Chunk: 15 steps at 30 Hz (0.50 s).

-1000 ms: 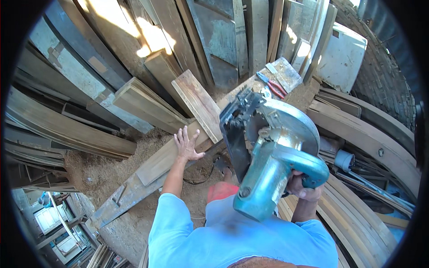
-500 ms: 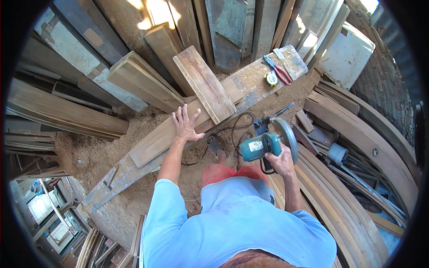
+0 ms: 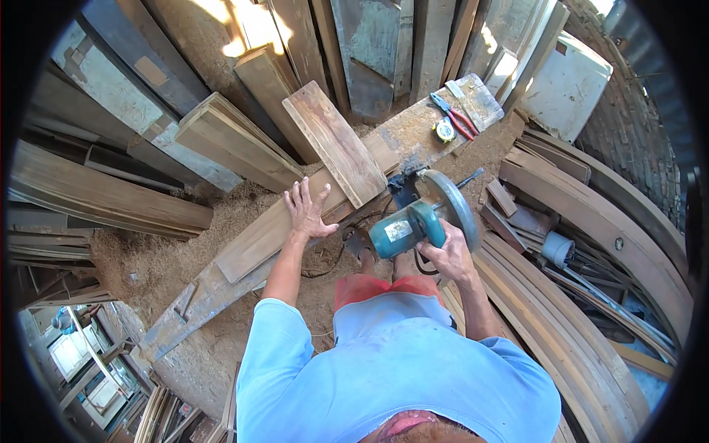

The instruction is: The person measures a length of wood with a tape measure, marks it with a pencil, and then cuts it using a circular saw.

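Note:
My left hand point(image 3: 305, 212) lies with fingers spread on a long wooden plank point(image 3: 258, 240), which rests along a narrow workbench point(image 3: 181, 321). Across that plank sits a shorter board point(image 3: 336, 145), just beyond my left fingers to the right. My right hand point(image 3: 448, 255) is wrapped round the rear handle of a green circular saw point(image 3: 402, 230). The saw is raised over the near side of the bench, its base close to the short board's right end. Whether the base touches the board I cannot tell.
Pliers with red handles point(image 3: 461, 122) and a tape measure point(image 3: 444, 131) lie on the bench's far right end. Stacked planks point(image 3: 561, 325) fill the right side. More boards point(image 3: 236, 140) lean at the back. The saw's cord point(image 3: 325, 273) trails by my feet on sawdust-covered ground.
My right hand has brought the saw leftward and farther forward, closer to the short board's end. My left hand stays on the plank.

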Motion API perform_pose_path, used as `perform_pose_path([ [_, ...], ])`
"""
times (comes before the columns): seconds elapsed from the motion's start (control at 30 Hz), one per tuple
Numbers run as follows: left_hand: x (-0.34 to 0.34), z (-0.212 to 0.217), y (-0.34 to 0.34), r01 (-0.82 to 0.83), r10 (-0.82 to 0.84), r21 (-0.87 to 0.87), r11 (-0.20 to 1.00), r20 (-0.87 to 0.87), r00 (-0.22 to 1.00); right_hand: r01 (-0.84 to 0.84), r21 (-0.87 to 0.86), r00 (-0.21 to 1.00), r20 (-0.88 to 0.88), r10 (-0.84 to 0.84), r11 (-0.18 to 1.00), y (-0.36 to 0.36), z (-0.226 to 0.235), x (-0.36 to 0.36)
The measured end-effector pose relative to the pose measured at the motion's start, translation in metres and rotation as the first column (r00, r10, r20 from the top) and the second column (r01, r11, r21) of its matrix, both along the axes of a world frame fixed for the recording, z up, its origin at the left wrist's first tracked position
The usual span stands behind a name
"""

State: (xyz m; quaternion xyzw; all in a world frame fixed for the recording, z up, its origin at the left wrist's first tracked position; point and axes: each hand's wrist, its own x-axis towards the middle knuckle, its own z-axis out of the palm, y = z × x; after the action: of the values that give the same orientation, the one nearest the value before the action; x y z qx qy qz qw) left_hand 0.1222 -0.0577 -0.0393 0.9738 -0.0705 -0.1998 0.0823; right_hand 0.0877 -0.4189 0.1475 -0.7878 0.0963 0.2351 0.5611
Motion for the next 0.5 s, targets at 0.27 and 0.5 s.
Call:
perform_pose_path([
  [0.27,0.000,0.004,0.002,-0.007,0.006,-0.011,1.000,-0.025,1.000,-0.083,-0.016,0.997,-0.008,0.083,0.996,0.026,-0.020,0.031],
  [0.5,-0.003,0.001,0.003,-0.016,0.016,-0.033,0.999,-0.015,1.000,-0.068,-0.021,0.997,0.034,0.069,0.997,0.038,-0.028,0.028],
])
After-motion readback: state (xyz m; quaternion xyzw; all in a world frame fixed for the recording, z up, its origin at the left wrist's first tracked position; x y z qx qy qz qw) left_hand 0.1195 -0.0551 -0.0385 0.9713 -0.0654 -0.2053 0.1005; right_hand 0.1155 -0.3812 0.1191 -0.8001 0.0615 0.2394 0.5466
